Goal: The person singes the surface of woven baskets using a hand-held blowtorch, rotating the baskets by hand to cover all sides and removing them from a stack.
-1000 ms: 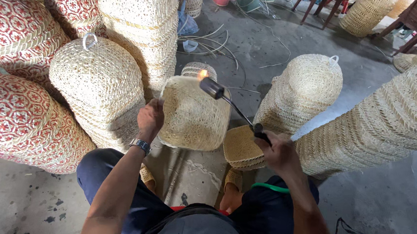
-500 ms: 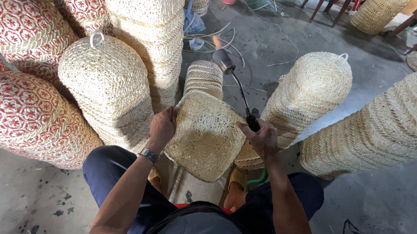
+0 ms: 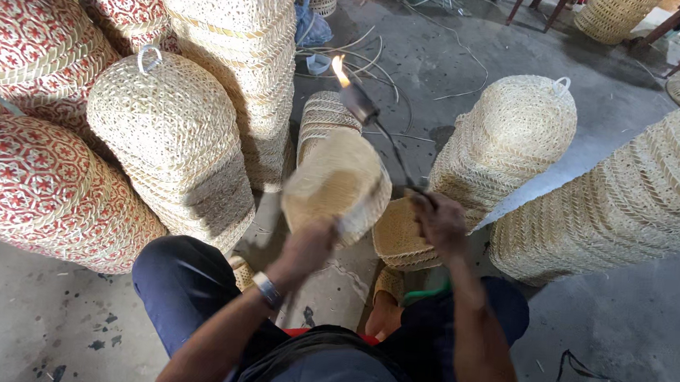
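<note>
Your left hand (image 3: 308, 249) clamps the pale round woven-straw basket (image 3: 336, 184) from below, blurred. Your right hand (image 3: 437, 222) closes on the thin black torch (image 3: 376, 126); its flame (image 3: 337, 69) lies up-left of that grip, above the basket.

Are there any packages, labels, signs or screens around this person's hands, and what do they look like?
No packages, labels, signs or screens show.
Left hand: holds a pale woven basket, blurred.
Right hand: grips a thin dark torch with a small flame at its tip.
Around them: stacked natural-colour woven baskets and red-and-white patterned ones on a grey concrete floor.
</note>
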